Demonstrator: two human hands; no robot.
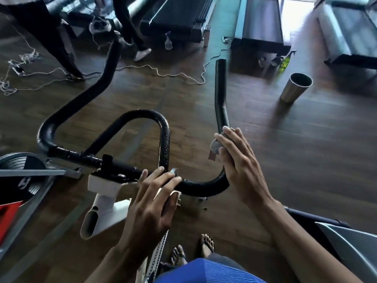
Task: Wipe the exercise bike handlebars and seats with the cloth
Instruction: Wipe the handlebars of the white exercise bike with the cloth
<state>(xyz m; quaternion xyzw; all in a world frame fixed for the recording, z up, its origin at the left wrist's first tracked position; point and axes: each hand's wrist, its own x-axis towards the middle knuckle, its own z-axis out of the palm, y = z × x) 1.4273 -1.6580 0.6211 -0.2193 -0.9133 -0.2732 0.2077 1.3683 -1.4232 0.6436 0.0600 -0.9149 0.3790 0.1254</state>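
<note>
The black handlebars (163, 144) of the exercise bike fill the middle of the view, with a centre loop and two long curved ends. My left hand (151, 203) grips the crossbar just right of the white stem (106, 199), fingers over the top and thumb underneath. My right hand (238, 164) holds a small grey cloth (215, 146) wrapped against the right bar where it bends upward. The bar's foam looks wet and speckled near both hands. No seat is in view.
The bike's flywheel (20, 170) sits at the left. On the wooden floor are a steel bin (295, 87), a green bottle (285, 62), a spray bottle (168, 40) and a white cable (163, 73). Treadmills (259, 19) stand behind, and another person's legs (61, 48) at top left.
</note>
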